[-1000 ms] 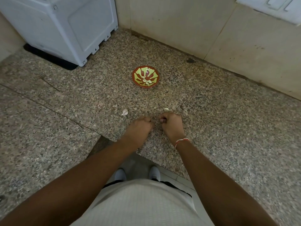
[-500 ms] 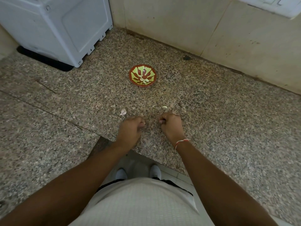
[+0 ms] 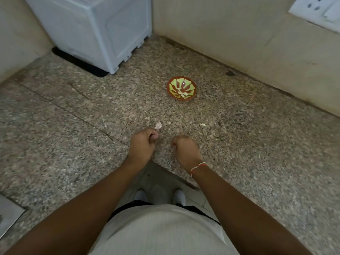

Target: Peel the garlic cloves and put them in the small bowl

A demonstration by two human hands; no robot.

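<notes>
What either fist may hold is hidden: the fingers curl inward and face away from the camera, so I cannot tell whether a clove sits inside. The left hand (image 3: 141,144) hovers low over the granite desk (image 3: 257,144), its grip curled tight with thumb tip pressed against the forefinger, knuckles up. The right hand (image 3: 184,147) is likewise bunched into a narrow grip, wrist bent, with a red and white thread (image 3: 197,165) around the wrist. The two hands are apart, with a gap of bare stone between them.

The small bowl (image 3: 181,88), red-brown with a green petal pattern, sits well beyond the hands, toward the wall. A few pale peeled cloves (image 3: 183,93) lie inside; their number is hard to make out. Nearer than the bowl, one garlic clove (image 3: 158,125) lies just beyond the left hand, and a smaller pale scrap (image 3: 202,124) lies nearer than the bowl and to its right.

Left of the bowl stands a white appliance (image 3: 95,28), cut off at the top. No writing can be read anywhere.
</notes>
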